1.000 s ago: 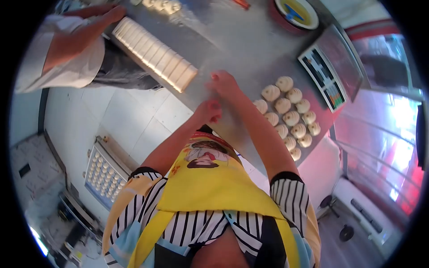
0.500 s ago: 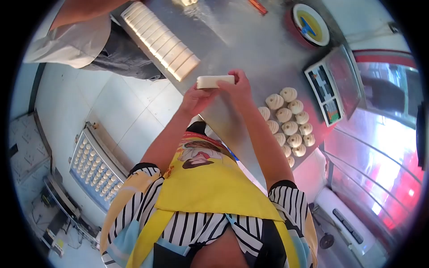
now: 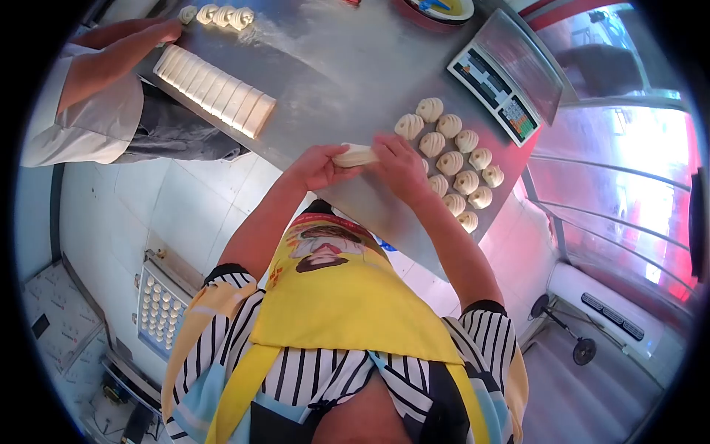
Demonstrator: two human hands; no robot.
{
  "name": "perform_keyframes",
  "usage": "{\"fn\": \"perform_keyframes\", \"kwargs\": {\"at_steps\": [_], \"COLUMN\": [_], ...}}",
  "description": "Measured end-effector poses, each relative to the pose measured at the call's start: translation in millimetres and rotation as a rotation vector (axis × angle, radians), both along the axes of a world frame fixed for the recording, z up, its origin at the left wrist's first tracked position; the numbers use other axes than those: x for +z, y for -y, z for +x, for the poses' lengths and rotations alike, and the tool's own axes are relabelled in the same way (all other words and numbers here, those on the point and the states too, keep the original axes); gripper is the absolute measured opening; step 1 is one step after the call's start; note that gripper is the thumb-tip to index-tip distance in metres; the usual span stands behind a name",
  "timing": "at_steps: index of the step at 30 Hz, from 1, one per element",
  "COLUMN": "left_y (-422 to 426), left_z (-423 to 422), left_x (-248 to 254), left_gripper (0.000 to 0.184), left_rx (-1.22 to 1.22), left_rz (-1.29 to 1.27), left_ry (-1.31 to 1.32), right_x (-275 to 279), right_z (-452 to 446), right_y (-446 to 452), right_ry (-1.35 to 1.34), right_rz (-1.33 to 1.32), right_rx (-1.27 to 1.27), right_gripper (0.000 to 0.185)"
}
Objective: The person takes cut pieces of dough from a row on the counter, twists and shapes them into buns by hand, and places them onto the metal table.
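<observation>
Between my two hands, above the table's near edge, is a pale piece of dough with lines running along its length. My left hand is closed around its left end. My right hand grips the other end, slightly blurred, its fingers covering that tip. Close by on the right, several twisted dough rolls lie in rows on the metal table. Up to the left stretches a long row of cut dough slices standing side by side.
Beside the slices stands a co-worker, whose hand is near several shaped rolls. A digital scale is at the table's right, with a bowl beyond. A tray of small dough pieces sits low at left.
The smooth dough block in my hands is now turned and shows lengthwise lines, with my right hand over its end. The view has shifted, bringing the co-worker's hand and shaped rolls into sight.
</observation>
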State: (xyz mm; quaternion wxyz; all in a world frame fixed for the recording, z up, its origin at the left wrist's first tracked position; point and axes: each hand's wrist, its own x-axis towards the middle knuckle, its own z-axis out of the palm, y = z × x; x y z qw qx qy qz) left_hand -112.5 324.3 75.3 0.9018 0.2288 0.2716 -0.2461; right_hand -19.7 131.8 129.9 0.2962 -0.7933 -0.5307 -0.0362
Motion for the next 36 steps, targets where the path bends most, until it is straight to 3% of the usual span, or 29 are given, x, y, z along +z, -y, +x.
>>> {"fn": "perform_keyframes", "kwargs": {"at_steps": [1, 3, 4, 6, 7, 9, 12, 15, 16, 19, 21, 22, 25, 31, 34, 36], "left_y": [2.5, 23.8, 33.4, 45.6, 49.3, 46.5, 39.8, 45.8, 52.0, 74.5, 87.0, 90.8, 94.2, 102.0, 96.3, 95.2], "left_z": [0.1, 3.2, 4.2, 0.0, -1.5, -1.9, -0.6, -2.1, -4.5, -12.0, -18.1, -21.9, -32.1, -44.5, -47.3, -42.3], "left_x": [-0.9, 0.6, 2.7, 0.6, -0.1, 4.7, -7.4, -18.0, -15.2, 3.5, 21.7, 26.2, 19.9, 26.2, 19.9, 18.1], "left_gripper": [0.034, 0.030, 0.029, 0.027, 0.027, 0.024, 0.023, 0.025, 0.027, 0.029, 0.027, 0.026, 0.027, 0.022, 0.021, 0.023], "left_rx": [-0.053, -0.337, -0.469, -0.226, -0.105, -0.106, -0.160, -0.183, -0.182, -0.392, -0.338, -0.308, -0.200, -0.184, -0.121, 0.005], "left_rz": [-0.009, 1.007, 1.515, 1.531, 1.532, 1.445, 1.090, 0.819, 0.758, 1.358, 1.389, 1.403, 1.204, 1.170, 1.401, 1.372], "left_ry": [-0.005, 0.351, 0.535, 0.658, 0.718, 0.515, 0.288, 0.218, 0.209, 0.556, 0.662, 0.714, 0.502, 0.672, 0.809, 0.877], "right_x": [0.2, -3.1, -11.1, -22.6, -20.0, -10.3, -5.9, -2.2, 8.1, 19.6, -2.2, -9.1, -15.7, -41.3, -45.3, -43.9], "right_z": [-2.3, -10.8, -16.0, -29.4, -34.1, -42.7, -48.4, -52.6, -52.2, -44.4, -33.3, -34.3, -36.7, -40.8, -59.4, -67.0], "right_y": [5.5, 18.2, 22.6, 26.6, 30.3, 38.8, 48.4, 44.7, 41.1, 38.5, 43.3, 45.8, 45.3, 51.9, 54.3, 51.4], "right_ry": [-0.275, -0.830, -1.168, -1.826, -1.815, -1.771, -0.896, -0.650, -0.702, -0.943, -1.203, -1.240, -1.344, -1.575, -1.824, -1.922], "right_rz": [-0.120, -0.357, -0.205, 0.149, 0.192, 0.278, 0.043, 0.054, 0.014, 0.001, 0.158, 0.185, 0.265, 0.248, 0.311, 0.441], "right_rx": [-0.107, -0.318, -0.443, -0.678, -0.526, -0.230, -0.093, -0.114, -0.195, -0.410, -0.493, -0.513, -0.543, -0.609, -0.718, -0.764], "right_gripper": [0.026, 0.025, 0.026, 0.029, 0.033, 0.042, 0.045, 0.038, 0.034, 0.025, 0.023, 0.022, 0.022, 0.020, 0.020, 0.021]}}
